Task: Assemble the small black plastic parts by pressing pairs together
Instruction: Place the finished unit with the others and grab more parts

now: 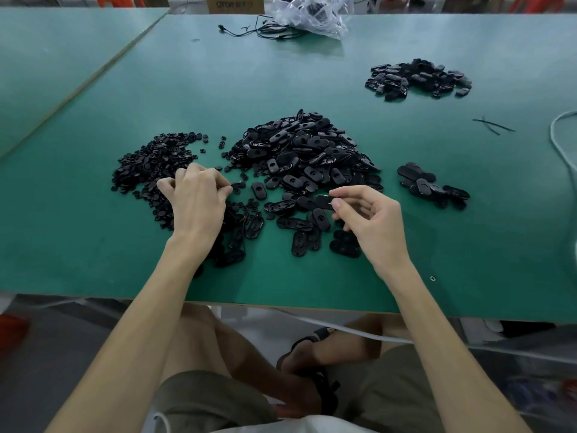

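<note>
- My right hand has thumb and forefinger pinched on one oval part, just above the table. Its other fingers are loosely curled.
- My left hand sits knuckles-up and curled, fingertips nipping a small round part down at the surface.
- The small-parts pile lies under and beyond that left grip.
- The big oval pile sits just beyond both grips, between them.
- The side stack lies near the right grip's outer side, and the far heap is well beyond it.
</note>
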`<action>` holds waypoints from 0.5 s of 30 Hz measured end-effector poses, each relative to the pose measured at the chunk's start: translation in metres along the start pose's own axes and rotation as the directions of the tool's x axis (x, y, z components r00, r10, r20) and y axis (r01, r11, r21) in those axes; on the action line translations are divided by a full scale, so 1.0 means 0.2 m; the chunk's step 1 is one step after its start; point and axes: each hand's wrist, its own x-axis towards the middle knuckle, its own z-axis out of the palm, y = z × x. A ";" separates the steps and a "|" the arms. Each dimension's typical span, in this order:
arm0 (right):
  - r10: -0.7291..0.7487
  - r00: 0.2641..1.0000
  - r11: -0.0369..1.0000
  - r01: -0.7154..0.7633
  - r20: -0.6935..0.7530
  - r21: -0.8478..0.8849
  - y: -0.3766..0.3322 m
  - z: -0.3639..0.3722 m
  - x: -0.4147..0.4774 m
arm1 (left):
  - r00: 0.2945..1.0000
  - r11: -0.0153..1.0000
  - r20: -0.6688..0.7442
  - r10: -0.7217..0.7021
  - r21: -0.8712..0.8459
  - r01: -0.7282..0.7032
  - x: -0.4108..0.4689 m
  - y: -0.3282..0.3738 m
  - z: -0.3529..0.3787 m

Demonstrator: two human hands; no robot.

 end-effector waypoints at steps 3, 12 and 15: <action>0.001 1.000 1.000 -0.001 0.002 0.006 0.00 0.00 0.00 | 1.000 1.000 0.012 -0.001 -0.011 0.001 0.00 0.00 -0.01; 0.010 1.000 1.000 -0.010 -0.001 0.018 0.00 0.00 0.00 | 1.000 0.989 0.012 0.019 -0.145 -0.017 -0.01 0.02 -0.02; 0.016 1.000 1.000 -0.015 -0.005 0.020 0.00 0.01 0.00 | 1.000 0.975 -0.019 0.001 -0.223 -0.005 -0.02 0.03 -0.02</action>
